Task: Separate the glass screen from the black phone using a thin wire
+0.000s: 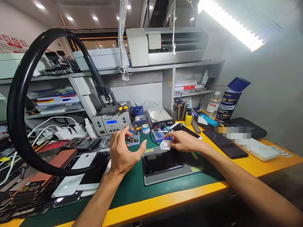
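The black, glossy, flat phone [163, 164] lies on the grey perforated mat [159, 181]. The work seems under way, not finished: the right hand [182, 141] pinches the crumpled white tissue [165, 144] near its far edge. The left hand [125, 150] is spread, apparently without object. How much is done, I cannot tell.

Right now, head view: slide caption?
Right hand pinches a white wipe near a dark phone on a grey mat; left hand open.
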`<action>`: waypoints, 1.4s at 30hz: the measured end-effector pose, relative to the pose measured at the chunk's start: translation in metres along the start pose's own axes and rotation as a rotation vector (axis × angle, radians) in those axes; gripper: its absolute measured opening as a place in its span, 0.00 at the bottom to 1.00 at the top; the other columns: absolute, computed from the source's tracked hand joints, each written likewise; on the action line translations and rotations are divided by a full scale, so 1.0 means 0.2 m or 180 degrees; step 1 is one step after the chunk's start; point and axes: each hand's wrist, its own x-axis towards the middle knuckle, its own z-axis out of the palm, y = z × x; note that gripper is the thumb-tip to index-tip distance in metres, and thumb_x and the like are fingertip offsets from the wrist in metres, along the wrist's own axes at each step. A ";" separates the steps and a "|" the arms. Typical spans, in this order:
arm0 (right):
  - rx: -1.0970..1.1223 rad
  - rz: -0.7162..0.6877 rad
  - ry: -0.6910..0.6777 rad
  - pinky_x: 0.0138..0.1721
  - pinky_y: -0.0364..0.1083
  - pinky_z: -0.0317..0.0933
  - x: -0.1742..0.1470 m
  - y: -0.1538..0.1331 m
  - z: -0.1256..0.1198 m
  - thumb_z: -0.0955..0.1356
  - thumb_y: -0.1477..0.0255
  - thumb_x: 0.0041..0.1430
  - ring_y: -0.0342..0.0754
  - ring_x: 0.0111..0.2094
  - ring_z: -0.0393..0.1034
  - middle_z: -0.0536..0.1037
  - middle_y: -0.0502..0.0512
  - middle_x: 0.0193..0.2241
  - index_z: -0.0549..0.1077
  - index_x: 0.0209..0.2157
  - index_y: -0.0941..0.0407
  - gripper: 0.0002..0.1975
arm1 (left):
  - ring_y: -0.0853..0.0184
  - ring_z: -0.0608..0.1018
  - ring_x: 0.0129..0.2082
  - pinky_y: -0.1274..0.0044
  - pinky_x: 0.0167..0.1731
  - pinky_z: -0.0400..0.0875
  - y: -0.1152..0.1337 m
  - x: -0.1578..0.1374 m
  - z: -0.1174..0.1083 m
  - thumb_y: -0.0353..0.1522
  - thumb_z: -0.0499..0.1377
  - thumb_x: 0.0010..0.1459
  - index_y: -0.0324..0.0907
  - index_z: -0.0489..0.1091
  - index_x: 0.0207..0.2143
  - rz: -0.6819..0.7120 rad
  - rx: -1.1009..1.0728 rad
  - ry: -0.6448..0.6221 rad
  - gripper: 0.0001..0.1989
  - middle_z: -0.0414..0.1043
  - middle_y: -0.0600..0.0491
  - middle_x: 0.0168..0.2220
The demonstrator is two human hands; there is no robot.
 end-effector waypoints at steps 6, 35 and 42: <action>0.0222 -0.0089 -0.0183 0.31 0.44 0.59 -0.01 0.00 0.00 0.69 0.77 0.52 0.49 0.29 0.73 0.82 0.53 0.28 0.84 0.39 0.53 0.15 | 0.59 0.74 0.38 0.64 0.44 0.74 0.00 0.00 0.00 0.38 0.69 0.51 0.36 0.65 0.55 -0.0011 -0.0026 0.0001 0.32 0.71 0.48 0.38; 0.3836 0.0234 0.0592 0.25 0.42 0.57 0.00 -0.23 0.10 0.74 0.54 0.55 0.38 0.20 0.62 0.76 0.50 0.24 0.80 0.29 0.60 0.21 | 0.55 0.76 0.38 0.63 0.42 0.72 0.12 -0.03 0.00 0.32 0.69 0.53 0.36 0.58 0.63 0.0657 0.0428 0.0177 0.38 0.72 0.45 0.39; 0.4696 0.0486 0.0594 0.33 0.42 0.68 -0.01 -0.26 0.11 0.74 0.54 0.56 0.47 0.39 0.76 0.80 0.58 0.40 0.78 0.41 0.57 0.22 | 0.53 0.77 0.40 0.63 0.42 0.70 0.16 -0.03 0.05 0.29 0.66 0.56 0.35 0.60 0.63 0.1190 0.0848 0.0095 0.34 0.75 0.42 0.40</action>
